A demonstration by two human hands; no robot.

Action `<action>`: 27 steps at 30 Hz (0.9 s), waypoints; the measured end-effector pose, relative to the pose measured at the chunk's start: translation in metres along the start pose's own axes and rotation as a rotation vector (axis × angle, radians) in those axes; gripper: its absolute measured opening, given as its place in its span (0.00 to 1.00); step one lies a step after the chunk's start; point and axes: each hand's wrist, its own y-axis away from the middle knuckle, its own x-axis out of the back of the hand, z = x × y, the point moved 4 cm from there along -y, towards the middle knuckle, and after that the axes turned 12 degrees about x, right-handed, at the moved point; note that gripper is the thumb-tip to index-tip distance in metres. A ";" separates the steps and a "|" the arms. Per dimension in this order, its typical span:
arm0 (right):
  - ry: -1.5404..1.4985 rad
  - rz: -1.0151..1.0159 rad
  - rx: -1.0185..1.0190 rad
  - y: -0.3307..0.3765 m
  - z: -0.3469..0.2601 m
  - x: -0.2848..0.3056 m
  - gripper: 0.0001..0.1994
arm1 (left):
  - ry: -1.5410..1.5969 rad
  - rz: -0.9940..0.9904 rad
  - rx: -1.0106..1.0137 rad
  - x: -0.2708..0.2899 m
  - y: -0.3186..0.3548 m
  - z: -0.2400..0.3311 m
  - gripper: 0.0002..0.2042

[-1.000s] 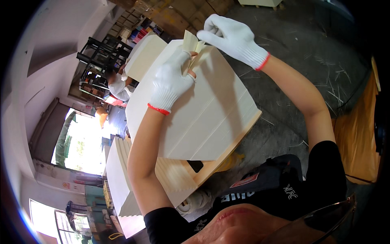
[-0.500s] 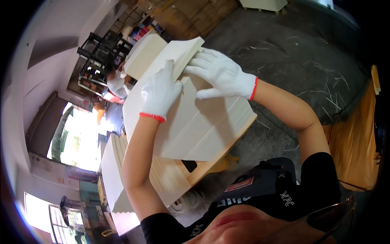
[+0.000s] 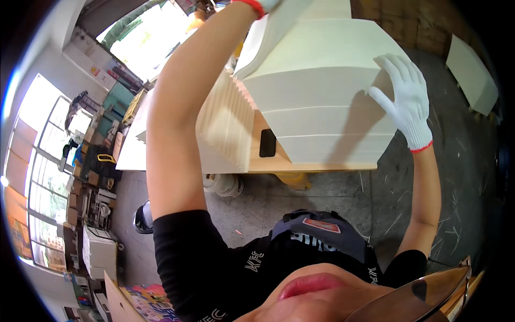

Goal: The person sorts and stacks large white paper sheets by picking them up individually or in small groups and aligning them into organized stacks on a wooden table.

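Note:
A tall pile of white sheets (image 3: 322, 96) stands before me on a wooden table (image 3: 327, 167). My right hand (image 3: 406, 102), in a white knit glove with a red cuff, is at the pile's right corner. Its fingers are stretched and apart, with the fingertips by the upper edge. At the top of the picture is my left hand (image 3: 270, 5), gloved likewise, reaching to the far left of the pile. The picture's edge cuts off its fingers, so what they touch is hidden. Below it, a curved white layer (image 3: 264, 45) bends along the pile's left side.
A black phone (image 3: 267, 143) lies on the table, left of the pile. Beside it stands another pale stack (image 3: 228, 126) with ridged sides. A low white stack (image 3: 472, 75) sits on the floor at far right. Thin white strips (image 3: 394, 222) litter the grey floor.
The view has swung round, bringing the pile square in front of me. My hands, close together on the upper layers before, are now spread apart, the left far off, the right at the right corner.

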 end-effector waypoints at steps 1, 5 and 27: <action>0.016 -0.011 -0.005 0.001 0.000 0.001 0.29 | 0.346 0.039 0.240 0.017 0.007 -0.015 0.12; -0.025 -0.049 -0.052 -0.017 -0.004 0.015 0.32 | 0.750 0.176 0.429 0.075 0.017 -0.083 0.15; -0.305 -0.227 0.111 -0.160 -0.176 -0.069 0.39 | 1.512 0.519 0.525 0.122 0.116 -0.266 0.21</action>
